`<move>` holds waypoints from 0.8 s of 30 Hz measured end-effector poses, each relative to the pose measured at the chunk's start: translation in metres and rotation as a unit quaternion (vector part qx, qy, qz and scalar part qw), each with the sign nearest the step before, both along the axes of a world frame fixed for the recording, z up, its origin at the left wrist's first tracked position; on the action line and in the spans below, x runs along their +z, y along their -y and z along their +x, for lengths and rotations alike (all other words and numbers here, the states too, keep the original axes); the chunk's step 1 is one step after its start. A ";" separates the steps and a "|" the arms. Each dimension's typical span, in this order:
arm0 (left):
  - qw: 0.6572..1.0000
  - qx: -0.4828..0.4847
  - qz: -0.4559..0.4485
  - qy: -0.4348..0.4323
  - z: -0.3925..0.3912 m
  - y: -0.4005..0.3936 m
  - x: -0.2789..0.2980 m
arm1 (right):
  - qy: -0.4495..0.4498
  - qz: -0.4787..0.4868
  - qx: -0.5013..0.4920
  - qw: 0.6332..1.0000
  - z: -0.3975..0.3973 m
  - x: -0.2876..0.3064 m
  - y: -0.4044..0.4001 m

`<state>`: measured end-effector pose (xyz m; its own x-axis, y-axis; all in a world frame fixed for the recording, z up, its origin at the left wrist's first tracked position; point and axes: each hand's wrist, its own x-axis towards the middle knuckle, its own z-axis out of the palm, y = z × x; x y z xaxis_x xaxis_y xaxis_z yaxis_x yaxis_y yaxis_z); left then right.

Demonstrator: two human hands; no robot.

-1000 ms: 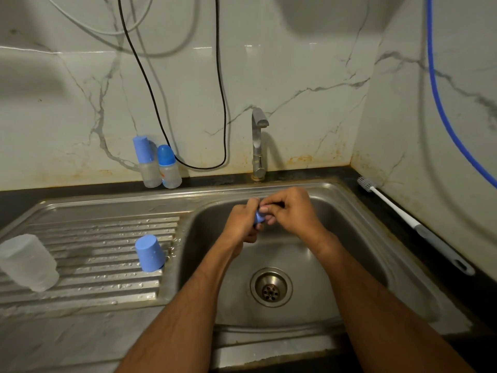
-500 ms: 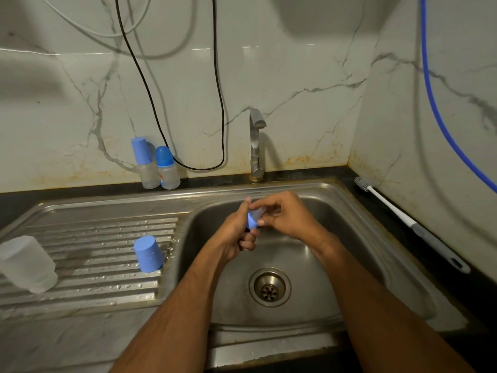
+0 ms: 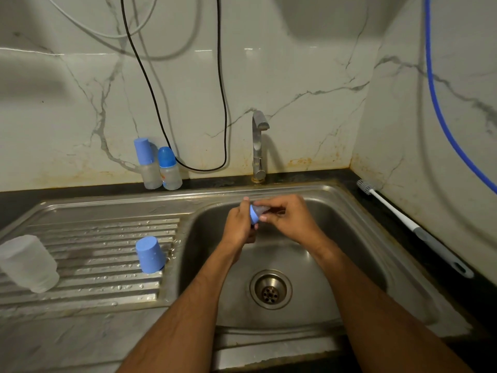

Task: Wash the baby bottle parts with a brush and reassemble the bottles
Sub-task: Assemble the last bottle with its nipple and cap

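Left grip: the left hand (image 3: 238,224) has its fingers curled round a blue collar ring (image 3: 254,213), held over the back half of the sink basin (image 3: 349,238).
Right grip: the right hand (image 3: 289,220) pinches a clear teat (image 3: 262,210) between thumb and fingertips, right at the ring; whether the teat is seated in the ring cannot be told.
Basin contents: only the drain strainer (image 3: 270,289) shows at the bottom, below and nearer than the hands; nothing else lies in the basin.
Tap: the tap (image 3: 258,146) stands behind the basin's rear rim, its spout above the hands; no stream is visible.
Drainboard: a blue cap (image 3: 149,254) stands mouth-down on the ribbed drainboard (image 3: 94,238), close to the basin's left edge; drops of water lie on the ribs.
Clear bottle body: a clear bottle body (image 3: 28,263) stands mouth-down at the drainboard's far left; it looks empty.
Assembled bottles: two capped bottles (image 3: 158,168) stand touching each other against the wall on the dark table (image 3: 80,192), behind the drainboard; contents cannot be told.
Brush: the bottle brush (image 3: 411,227) lies on the table right of the basin, along the side wall, bristles toward the back corner, apart from both hands.
Open room: bare drainboard between the bottle body and the cap; free basin floor around the drain.
Cables: a black cable (image 3: 223,103) and a blue hose (image 3: 441,117) hang on the walls, well above the hands.
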<state>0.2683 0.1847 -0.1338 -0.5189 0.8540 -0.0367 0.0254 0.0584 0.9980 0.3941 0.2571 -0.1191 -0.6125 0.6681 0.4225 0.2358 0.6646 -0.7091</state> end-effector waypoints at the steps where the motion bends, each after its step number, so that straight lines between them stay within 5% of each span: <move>1: 1.000 0.002 -0.006 0.003 -0.002 0.000 -0.001 | 0.003 0.016 0.001 1.000 -0.001 0.000 0.000; 14: 0.988 -0.149 -0.012 0.039 -0.011 0.010 0.011 | 0.014 0.000 0.028 1.000 0.015 0.023 -0.009; 24: 0.976 -0.151 0.025 0.153 -0.007 0.008 -0.001 | 0.030 0.034 0.015 0.999 0.001 0.010 0.000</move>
<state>0.2614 0.1768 -0.1348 -0.2142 0.9711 -0.1050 -0.2668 0.0452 0.9627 0.3955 0.2573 -0.1094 -0.6582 0.6190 0.4285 0.2553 0.7190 -0.6464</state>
